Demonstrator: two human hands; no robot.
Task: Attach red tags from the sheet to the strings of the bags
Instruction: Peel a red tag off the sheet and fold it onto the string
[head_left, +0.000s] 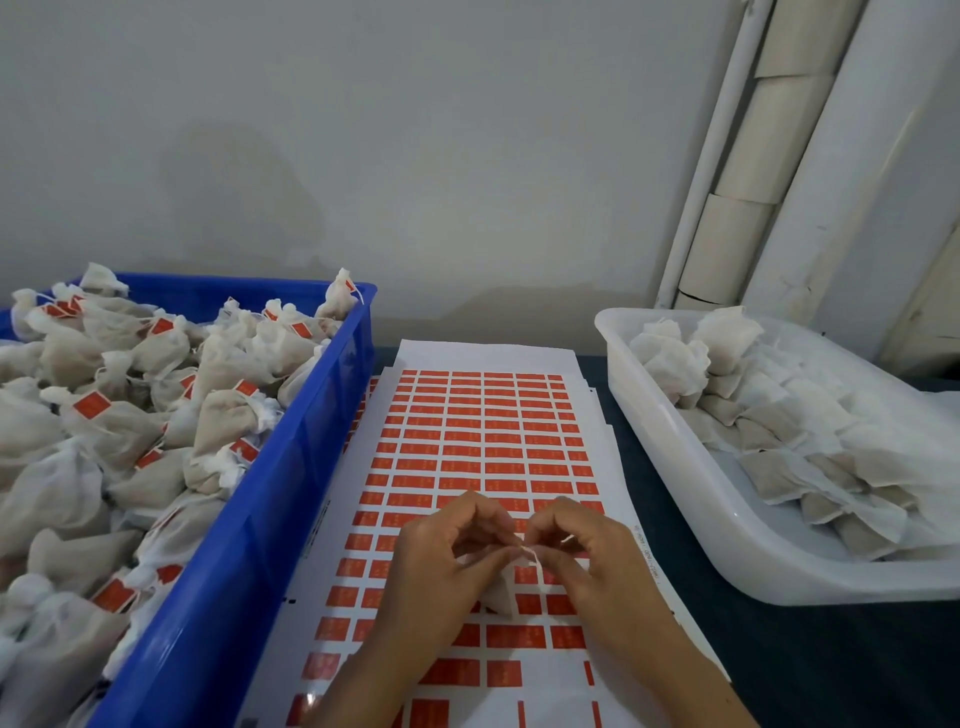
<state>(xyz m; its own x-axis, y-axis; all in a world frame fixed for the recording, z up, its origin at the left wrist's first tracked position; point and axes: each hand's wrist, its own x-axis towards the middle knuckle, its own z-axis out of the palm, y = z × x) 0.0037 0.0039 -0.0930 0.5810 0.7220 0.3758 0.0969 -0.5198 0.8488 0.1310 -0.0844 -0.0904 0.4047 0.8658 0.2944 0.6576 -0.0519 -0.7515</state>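
Both hands meet low over the sheet of red tags (483, 457), which lies flat between the 2 bins so that peeling and sticking happen in 1 spot. The left hand (447, 556) and the right hand (587, 551) have their fingertips curled together and pinch the white string (530, 555) of 1 small bag (501, 592), which hangs below the fingers, just above the sheet or touching it. Whether a tag is already folded onto the string is hard to tell, since the fingers hide that spot.

The blue crate (291, 499) sits at the left, heaped with tagged bags (130, 415), its wall running right along the sheet's left edge. The white tray (691, 514) at the right holds untagged bags (769, 431); a strip of dark table (644, 519) separates it from the sheet. So supply lies on the right, finished work on the left, each an easy reach.

The near rows of the sheet show gaps where tags are gone, while the far rows are full. Open room for the hands is the sheet itself; the crate wall hems in the left side.
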